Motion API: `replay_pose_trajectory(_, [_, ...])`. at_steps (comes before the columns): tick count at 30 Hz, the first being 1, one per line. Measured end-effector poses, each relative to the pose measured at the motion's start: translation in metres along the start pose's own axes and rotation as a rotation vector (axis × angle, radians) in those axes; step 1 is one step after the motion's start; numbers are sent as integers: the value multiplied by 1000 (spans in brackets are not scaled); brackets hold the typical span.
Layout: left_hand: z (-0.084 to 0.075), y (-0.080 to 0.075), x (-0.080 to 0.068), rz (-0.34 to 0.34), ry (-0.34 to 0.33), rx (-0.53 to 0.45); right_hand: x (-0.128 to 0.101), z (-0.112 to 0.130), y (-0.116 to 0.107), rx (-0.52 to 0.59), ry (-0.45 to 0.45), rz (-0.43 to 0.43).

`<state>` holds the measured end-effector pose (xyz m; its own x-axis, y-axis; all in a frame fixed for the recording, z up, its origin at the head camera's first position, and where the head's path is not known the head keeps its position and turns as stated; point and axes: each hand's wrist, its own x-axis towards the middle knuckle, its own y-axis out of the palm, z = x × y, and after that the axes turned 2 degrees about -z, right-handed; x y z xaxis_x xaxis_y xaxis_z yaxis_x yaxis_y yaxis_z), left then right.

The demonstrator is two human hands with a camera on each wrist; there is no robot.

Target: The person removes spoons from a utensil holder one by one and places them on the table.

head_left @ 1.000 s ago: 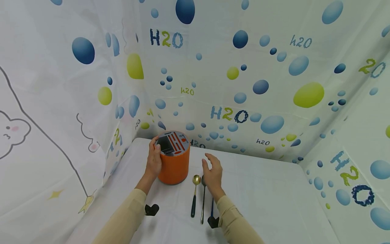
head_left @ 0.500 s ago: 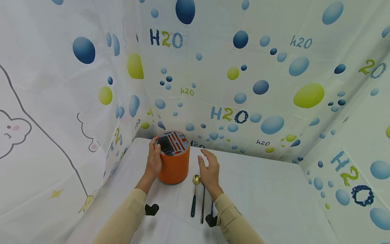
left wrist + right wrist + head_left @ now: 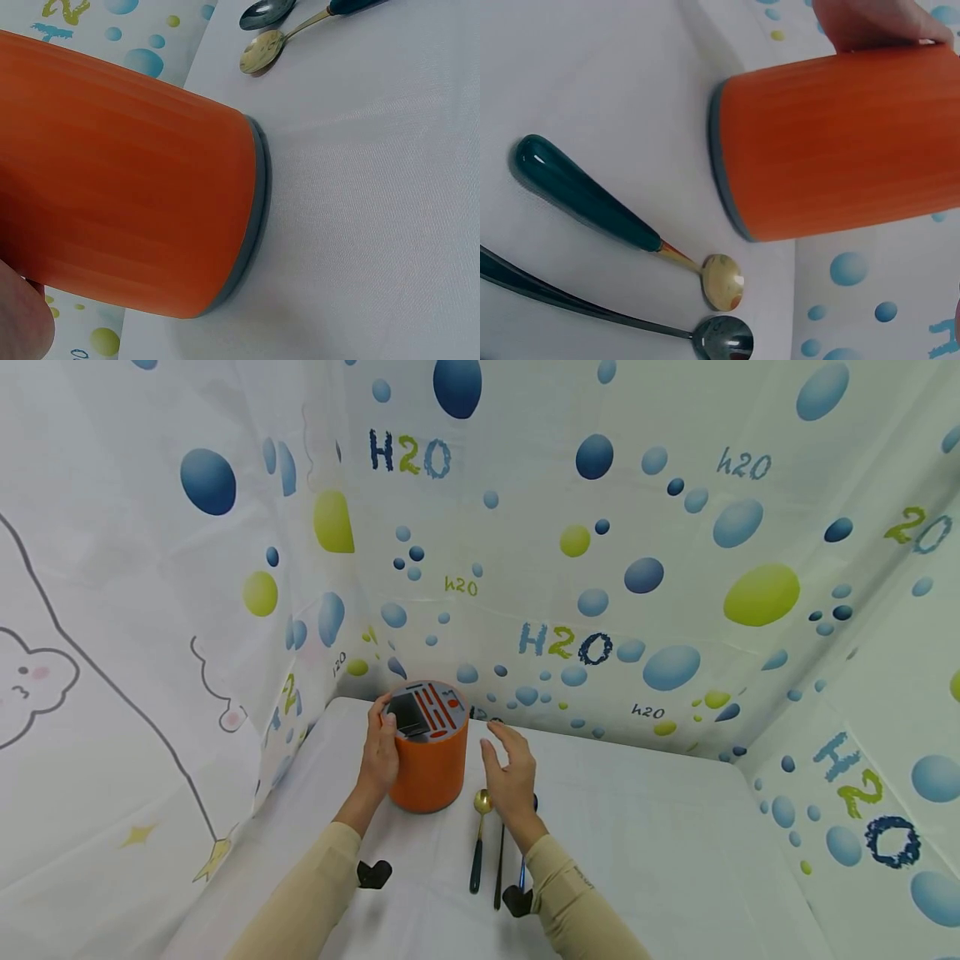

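Note:
An orange cylindrical holder point(image 3: 429, 777) with a grey slotted top stands upright on the white table. My left hand point(image 3: 380, 758) grips its left side near the rim, thumb in front. To the right of the holder, my right hand point(image 3: 513, 781) hovers apart from it, fingers relaxed and spread from the thumb, holding nothing. Below that hand lies a gold spoon point(image 3: 723, 282) with a dark green handle. Beside it is a dark metal spoon point(image 3: 724, 337), its bowl hidden by the right hand in the head view. A third spoon point(image 3: 536, 802) with a blue handle is mostly covered.
Printed white curtains point(image 3: 555, 560) with blue and green drops enclose the table at the back and both sides. White tabletop point(image 3: 637, 835) extends to the right. A small black piece point(image 3: 375, 874) sits by the left sleeve, another black piece point(image 3: 517, 902) by the right.
My right hand has moved slightly left and away from me, nearer the holder, uncovering the third spoon's bowl. My left hand and the holder have stayed in place.

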<state>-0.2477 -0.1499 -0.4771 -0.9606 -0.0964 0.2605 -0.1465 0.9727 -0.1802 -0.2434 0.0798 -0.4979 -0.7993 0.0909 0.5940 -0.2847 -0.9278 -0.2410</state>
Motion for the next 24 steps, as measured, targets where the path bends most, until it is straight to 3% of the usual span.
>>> replay_pose_trajectory(6, [-1, 0, 1, -4, -6, 5, 2, 5, 4, 7, -35, 1])
replay_pose_trajectory(24, [5, 1, 7, 1, -12, -30, 6, 11, 15, 7, -24, 53])
